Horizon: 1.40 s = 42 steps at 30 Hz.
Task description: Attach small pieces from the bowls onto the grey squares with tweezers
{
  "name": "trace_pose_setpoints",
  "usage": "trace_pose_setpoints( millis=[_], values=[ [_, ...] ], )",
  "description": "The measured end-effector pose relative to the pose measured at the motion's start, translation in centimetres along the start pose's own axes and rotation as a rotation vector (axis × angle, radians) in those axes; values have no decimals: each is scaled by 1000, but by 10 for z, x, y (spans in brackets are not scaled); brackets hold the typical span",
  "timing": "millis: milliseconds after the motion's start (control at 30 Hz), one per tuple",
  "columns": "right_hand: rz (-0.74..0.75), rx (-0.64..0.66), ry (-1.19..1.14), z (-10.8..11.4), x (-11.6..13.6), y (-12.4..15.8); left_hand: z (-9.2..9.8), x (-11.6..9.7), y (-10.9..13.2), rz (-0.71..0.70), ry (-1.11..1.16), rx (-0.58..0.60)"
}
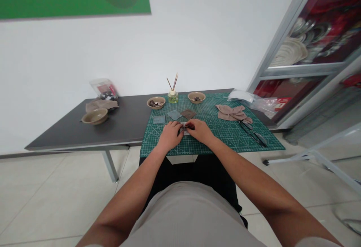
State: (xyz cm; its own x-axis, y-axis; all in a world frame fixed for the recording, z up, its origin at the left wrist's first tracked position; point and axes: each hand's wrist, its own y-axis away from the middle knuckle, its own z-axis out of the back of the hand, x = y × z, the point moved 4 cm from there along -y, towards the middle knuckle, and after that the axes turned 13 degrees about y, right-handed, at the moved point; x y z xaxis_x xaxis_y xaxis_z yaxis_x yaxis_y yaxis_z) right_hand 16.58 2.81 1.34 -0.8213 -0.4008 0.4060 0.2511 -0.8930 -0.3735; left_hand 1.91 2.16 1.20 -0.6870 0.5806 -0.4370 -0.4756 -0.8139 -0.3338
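My left hand (pixel 170 136) and my right hand (pixel 200 130) meet over a green cutting mat (pixel 220 138), close to its front edge. Fingers of both hands are closed around a small grey and dark piece (pixel 184 128), mostly covered, whose kind I cannot make out. A pale flat scrap (pixel 186 133) shows beneath it. Just beyond the hands lie a blue-grey square sheet (pixel 159 119), a second grey square (pixel 174 114) and a brown square (pixel 188 114).
Two tan bowls, a left one (pixel 156 103) and a right one (pixel 196 97), hold small dark pieces around a reed diffuser (pixel 173 97). Rightward are a brown cloth (pixel 232 113), eyeglasses (pixel 254 133) and a plastic bag (pixel 254 99). Another bowl (pixel 95 117) and a clear tub (pixel 104 88) stand left.
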Motion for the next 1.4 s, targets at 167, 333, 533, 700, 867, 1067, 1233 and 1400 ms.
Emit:
trace_pose_setpoints(
  millis=[167, 333, 533, 700, 867, 1067, 1233, 1400],
  values=[
    [40, -5, 73, 0, 0, 0, -1, 1, 3, -12, 12, -29],
    [91, -25, 121, -5, 2, -1, -2, 2, 2, -30, 36, -30],
    [93, -51, 137, -10, 6, -3, -2, 5, 0, -32, 72, -23],
    [69, -21, 129, -9, 5, -3, -5, 10, 0, -17, 87, -22],
    [54, -46, 122, -10, 5, -4, -3, 9, 0, -18, 92, -42],
    [58, -26, 128, -9, 6, -5, -2, 7, 1, -21, 71, -58],
    [44, -35, 87, -13, 9, -5, -1, 6, 1, -10, 90, -56],
    [-50, -97, -63, -13, 0, 0, 1, 6, 1, 13, 90, -51]
  ],
)
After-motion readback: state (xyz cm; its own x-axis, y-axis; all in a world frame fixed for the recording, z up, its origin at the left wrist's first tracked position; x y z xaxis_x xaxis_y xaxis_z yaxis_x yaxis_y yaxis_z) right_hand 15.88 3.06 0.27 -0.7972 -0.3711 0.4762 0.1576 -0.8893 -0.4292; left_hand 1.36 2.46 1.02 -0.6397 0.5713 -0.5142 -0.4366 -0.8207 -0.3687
